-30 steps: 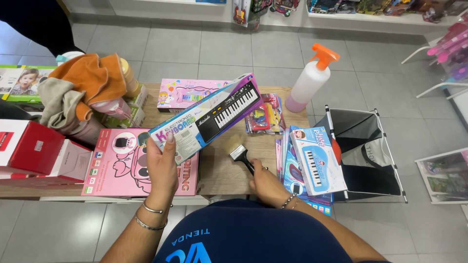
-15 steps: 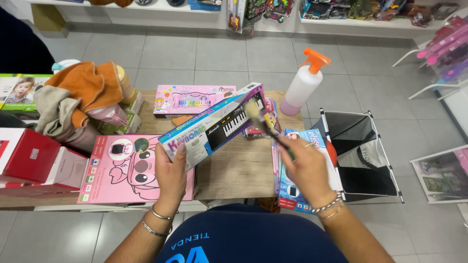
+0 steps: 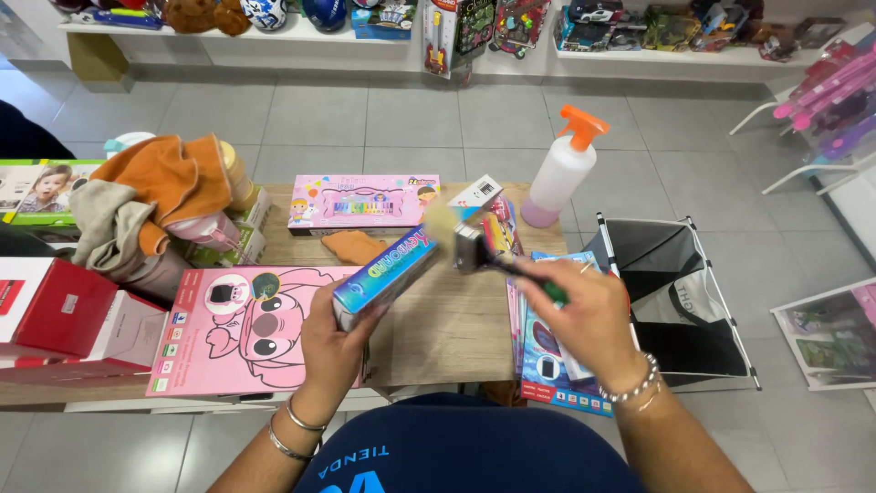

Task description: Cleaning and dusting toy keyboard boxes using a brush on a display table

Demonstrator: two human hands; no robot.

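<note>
My left hand (image 3: 330,342) grips the near end of a long toy keyboard box (image 3: 394,267), blue with rainbow lettering along its side, held tilted over the wooden table (image 3: 447,333) with its far end pointing away from me. My right hand (image 3: 589,319) is clenched around the green handle of a paintbrush (image 3: 474,245), whose pale bristles are blurred against the box's upper side. Under my left wrist lies a large flat pink box (image 3: 242,333) with a cartoon face. At the table's far edge sits a flat pink keyboard package (image 3: 363,201). Under my right hand is a stack of blue toy packages (image 3: 547,361). A white spray bottle (image 3: 561,173) with an orange trigger stands at the far right corner. 2 red boxes (image 3: 55,315) sit at my left.
</note>
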